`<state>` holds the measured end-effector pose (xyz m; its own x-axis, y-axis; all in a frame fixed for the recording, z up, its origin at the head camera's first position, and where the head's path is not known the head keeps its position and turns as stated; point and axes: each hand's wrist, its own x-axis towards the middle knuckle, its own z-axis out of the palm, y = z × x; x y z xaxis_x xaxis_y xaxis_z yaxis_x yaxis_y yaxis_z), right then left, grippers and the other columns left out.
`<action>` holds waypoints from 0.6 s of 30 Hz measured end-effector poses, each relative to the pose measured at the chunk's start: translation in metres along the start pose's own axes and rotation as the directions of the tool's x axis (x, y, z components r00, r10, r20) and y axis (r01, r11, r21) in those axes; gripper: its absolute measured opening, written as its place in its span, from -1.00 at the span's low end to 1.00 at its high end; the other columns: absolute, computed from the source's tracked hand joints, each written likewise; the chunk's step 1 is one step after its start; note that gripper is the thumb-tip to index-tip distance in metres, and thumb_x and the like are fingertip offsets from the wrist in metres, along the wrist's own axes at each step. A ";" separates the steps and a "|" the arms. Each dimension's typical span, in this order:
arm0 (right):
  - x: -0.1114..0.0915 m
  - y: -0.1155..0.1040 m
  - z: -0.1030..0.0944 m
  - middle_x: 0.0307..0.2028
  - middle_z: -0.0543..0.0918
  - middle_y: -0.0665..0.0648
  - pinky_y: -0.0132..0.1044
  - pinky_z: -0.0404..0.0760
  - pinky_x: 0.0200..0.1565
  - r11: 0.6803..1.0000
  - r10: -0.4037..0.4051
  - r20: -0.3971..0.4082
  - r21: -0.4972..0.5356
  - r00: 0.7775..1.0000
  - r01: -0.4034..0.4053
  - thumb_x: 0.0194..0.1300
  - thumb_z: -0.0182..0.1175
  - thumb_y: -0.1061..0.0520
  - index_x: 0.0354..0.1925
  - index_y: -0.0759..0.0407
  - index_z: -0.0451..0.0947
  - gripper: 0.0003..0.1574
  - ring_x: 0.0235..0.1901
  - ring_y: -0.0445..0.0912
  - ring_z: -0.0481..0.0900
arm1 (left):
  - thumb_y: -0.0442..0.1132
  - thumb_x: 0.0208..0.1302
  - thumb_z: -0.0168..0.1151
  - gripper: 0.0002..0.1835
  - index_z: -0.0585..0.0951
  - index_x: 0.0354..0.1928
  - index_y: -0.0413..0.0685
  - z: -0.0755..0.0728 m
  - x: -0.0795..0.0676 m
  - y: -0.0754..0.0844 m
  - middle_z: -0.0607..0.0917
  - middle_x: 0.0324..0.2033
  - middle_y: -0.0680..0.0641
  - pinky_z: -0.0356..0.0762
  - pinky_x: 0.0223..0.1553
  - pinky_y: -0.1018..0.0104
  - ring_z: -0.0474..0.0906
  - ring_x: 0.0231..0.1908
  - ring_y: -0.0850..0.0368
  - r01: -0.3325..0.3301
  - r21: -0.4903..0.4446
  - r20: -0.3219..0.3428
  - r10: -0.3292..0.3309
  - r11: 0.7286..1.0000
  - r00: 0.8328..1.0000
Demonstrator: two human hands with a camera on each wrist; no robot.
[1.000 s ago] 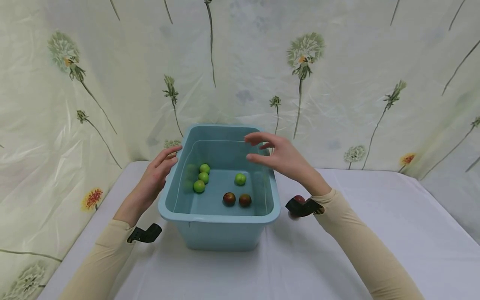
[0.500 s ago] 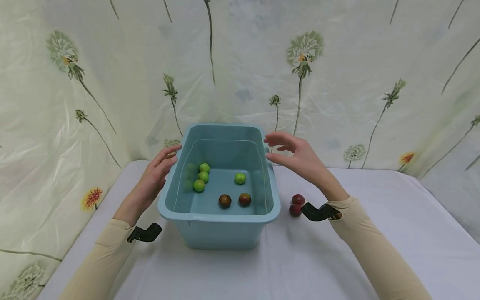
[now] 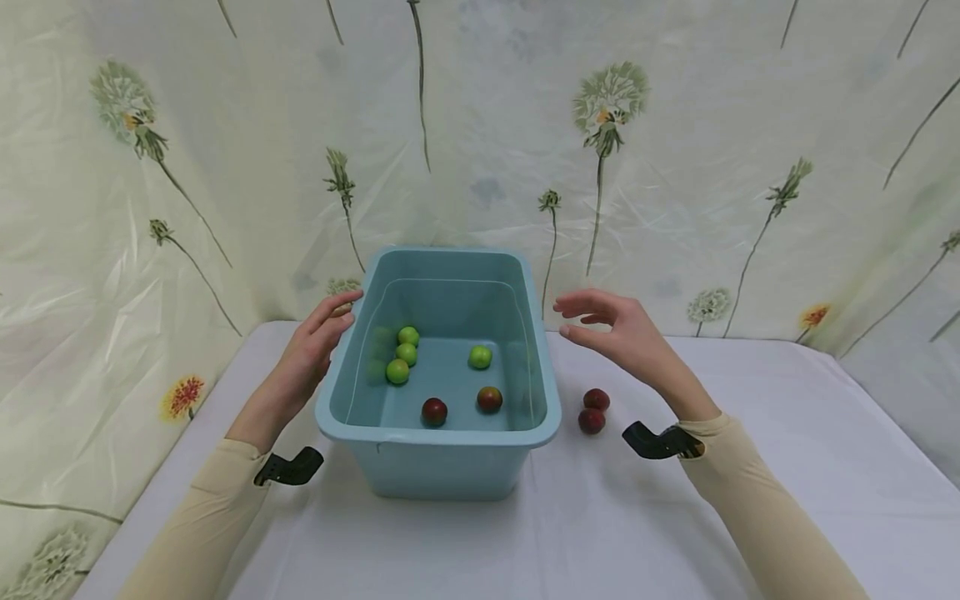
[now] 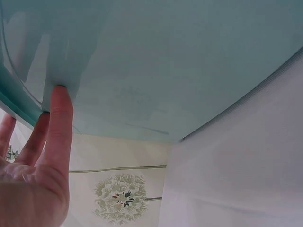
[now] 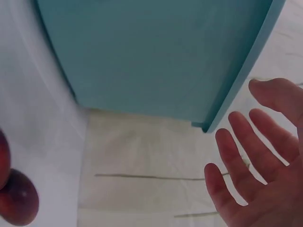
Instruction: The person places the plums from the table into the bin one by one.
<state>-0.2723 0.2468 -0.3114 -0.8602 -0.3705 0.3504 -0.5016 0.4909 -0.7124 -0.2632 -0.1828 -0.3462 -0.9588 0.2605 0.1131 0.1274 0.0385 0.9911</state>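
A blue plastic tub [image 3: 438, 467] stands on the table. My left hand [image 3: 303, 354] touches its left side with extended fingertips, as the left wrist view also shows. Off the tub's right rim, my right hand [image 3: 622, 337] hovers in the air with loosely bent fingers and nothing in them. Inside the tub lie several green plums [image 3: 397, 372], three of them in a row by the left wall. Two dark red plums [image 3: 434, 412] are nearer the front of its floor. Another pair of red plums [image 3: 592, 420] lies on the table right of the tub, below my right hand.
A white cloth [image 3: 787, 467] covers the table. Behind and to the left hangs a pale curtain [image 3: 480, 125] printed with dandelions. Each wrist wears a black strap mount [image 3: 288, 467].
My right hand has moved right, from over the tub to outside its rim. One red plum in the tub has rolled left and forward. My left hand stays put.
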 end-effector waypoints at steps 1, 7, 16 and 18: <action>-0.002 0.002 -0.001 0.08 0.63 0.06 -0.02 0.46 0.10 1.000 0.009 0.005 -0.005 1.000 -0.009 0.32 0.32 0.05 0.18 0.05 0.54 -0.52 0.08 -0.01 0.54 | 0.10 0.51 -0.05 -0.47 0.26 0.45 0.24 0.000 0.000 0.000 0.35 0.29 -0.07 0.43 0.10 0.10 0.35 0.25 -0.02 0.001 -0.002 0.001 -0.001 1.000 1.000; -0.012 0.016 -0.004 0.08 0.63 0.07 0.01 0.46 0.11 0.998 0.052 0.020 -0.026 0.998 -0.051 0.33 0.31 0.05 0.19 0.06 0.53 -0.52 0.07 -0.01 0.54 | 0.10 0.51 -0.05 -0.46 0.26 0.45 0.22 0.000 0.000 0.001 0.34 0.30 -0.08 0.42 0.10 0.12 0.34 0.25 -0.03 -0.004 -0.002 0.005 0.004 1.000 1.000; -0.025 0.043 -0.008 0.06 0.63 0.08 0.05 0.48 0.09 0.993 0.094 0.038 -0.073 0.995 -0.091 0.34 0.30 0.02 0.18 0.06 0.52 -0.52 0.06 0.06 0.55 | 0.10 0.50 -0.05 -0.46 0.25 0.45 0.23 0.000 0.000 0.000 0.35 0.30 -0.08 0.37 0.13 0.01 0.33 0.27 -0.04 -0.005 -0.001 0.004 0.005 1.000 1.000; -0.028 0.048 -0.009 0.05 0.63 0.04 0.03 0.48 0.09 0.992 0.108 0.050 -0.074 0.993 -0.104 0.34 0.30 0.01 0.18 0.07 0.52 -0.52 0.06 0.06 0.56 | 0.10 0.50 -0.05 -0.46 0.26 0.45 0.23 -0.001 0.000 0.000 0.35 0.30 -0.08 0.39 0.12 0.04 0.33 0.27 -0.04 -0.002 -0.003 0.003 0.002 1.000 1.000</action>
<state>-0.2736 0.2880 -0.3501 -0.9034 -0.3547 0.2408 -0.4152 0.5840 -0.6976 -0.2632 -0.1836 -0.3463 -0.9578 0.2632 0.1154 0.1291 0.0354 0.9910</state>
